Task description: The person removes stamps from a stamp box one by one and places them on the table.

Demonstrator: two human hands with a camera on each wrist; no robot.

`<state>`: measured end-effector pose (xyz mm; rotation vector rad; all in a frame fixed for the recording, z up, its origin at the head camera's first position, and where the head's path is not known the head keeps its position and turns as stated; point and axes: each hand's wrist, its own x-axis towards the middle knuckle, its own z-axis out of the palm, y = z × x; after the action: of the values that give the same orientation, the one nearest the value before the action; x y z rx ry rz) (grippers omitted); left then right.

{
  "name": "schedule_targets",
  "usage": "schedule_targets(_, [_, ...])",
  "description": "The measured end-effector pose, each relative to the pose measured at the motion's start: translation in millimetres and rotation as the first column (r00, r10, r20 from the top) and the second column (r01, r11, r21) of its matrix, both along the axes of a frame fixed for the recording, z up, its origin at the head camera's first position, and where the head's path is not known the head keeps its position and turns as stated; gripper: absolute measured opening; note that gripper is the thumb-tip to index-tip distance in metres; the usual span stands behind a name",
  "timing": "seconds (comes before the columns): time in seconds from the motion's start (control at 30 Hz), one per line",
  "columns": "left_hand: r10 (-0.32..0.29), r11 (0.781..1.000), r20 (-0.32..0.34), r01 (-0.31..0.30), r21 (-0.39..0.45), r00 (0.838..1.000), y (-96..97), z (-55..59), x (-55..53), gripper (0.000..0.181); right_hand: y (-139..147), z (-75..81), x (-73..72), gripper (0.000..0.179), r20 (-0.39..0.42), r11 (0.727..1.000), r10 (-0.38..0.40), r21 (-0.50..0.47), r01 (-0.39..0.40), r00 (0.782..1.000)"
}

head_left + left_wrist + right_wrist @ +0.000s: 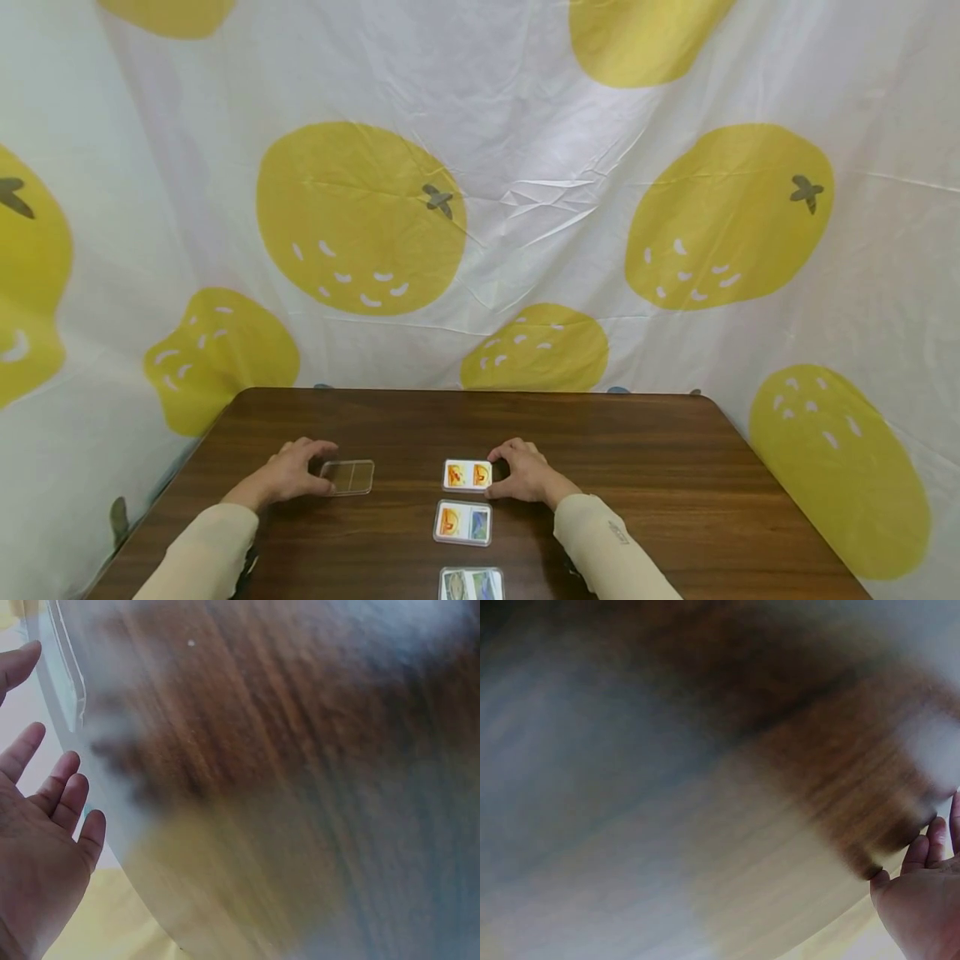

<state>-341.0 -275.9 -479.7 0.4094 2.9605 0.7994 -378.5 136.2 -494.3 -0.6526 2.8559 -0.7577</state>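
Observation:
On the brown table, my left hand [295,471] lies at the left end of a clear plastic case [352,477], thumb and forefinger spread around that end. Its fingers are parted in the left wrist view, beside the clear edge. My right hand [527,472] is at the right end of a clear case with two orange-printed cards [467,475]. Thumb and forefinger meet its two right corners; whether they pinch it cannot be seen. Only part of this hand [922,900] appears in the right wrist view, without the case.
Nearer me lie a second card case [462,522], with one orange and one blue-green picture, and a third [471,585], cut off by the frame. Behind the wooden table [645,467] hangs a white curtain [517,150] with yellow fruit prints.

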Motion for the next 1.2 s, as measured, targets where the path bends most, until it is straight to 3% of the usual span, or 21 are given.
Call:
schedule_targets(0.37, [0.009, 0.999, 0.020, -0.010, 0.045, 1.000, 14.1, 5.6, -4.4, 0.068, 0, 0.9, 0.1, 0.049, -0.003, 1.000, 0.006, 0.009, -0.006, 1.000])
schedule_targets(0.63, [-0.039, 0.992, 0.007, 0.038, 0.119, 0.999, 31.5, 12.7, -5.0, 0.064, -1, 1.1, -1.0, 0.049, -0.011, 1.000, 0.005, 0.011, -0.005, 1.000])
schedule_targets(0.87, [-0.062, 0.980, -0.001, 0.061, 0.189, 0.998, 51.7, 12.0, -9.5, 0.059, 0, 0.7, -1.3, 0.050, -0.014, 1.000, 0.009, 0.011, -0.009, 1.000])
schedule_targets(1.2, [-0.096, 0.975, -0.042, 0.103, 0.195, 0.994, 78.5, 12.1, -19.0, 0.057, 0, -0.5, -1.1, 0.050, -0.009, 1.000, 0.006, 0.002, -0.006, 1.000])
